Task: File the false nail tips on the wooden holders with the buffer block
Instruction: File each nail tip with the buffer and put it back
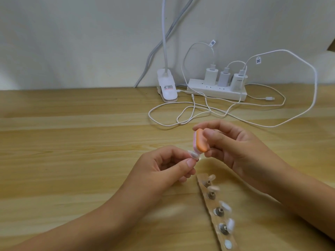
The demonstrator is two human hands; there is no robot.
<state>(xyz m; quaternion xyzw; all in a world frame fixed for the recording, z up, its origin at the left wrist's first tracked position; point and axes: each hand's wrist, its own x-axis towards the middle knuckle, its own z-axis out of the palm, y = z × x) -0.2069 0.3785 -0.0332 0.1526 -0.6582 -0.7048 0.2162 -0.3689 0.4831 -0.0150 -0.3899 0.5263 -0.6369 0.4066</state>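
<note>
Filing looks to be under way on one tip. The left hand (163,169) pinches a clear nail tip (193,154) between thumb and fingers, raised above the surface (72,142). The right hand (235,151) grips the orange-and-pink buffer block (200,141), whose lower end touches the tip. The next move probably calls for short, light strokes along the tip's edge while the pinch holds steady. Just below the hands lies the wooden holder strip (214,202), with blurred tips (225,205) still on its studs. A power strip (217,89), loose cables (199,109) and a clip lamp (166,86) sit further back, and nothing blocks the work.
</note>
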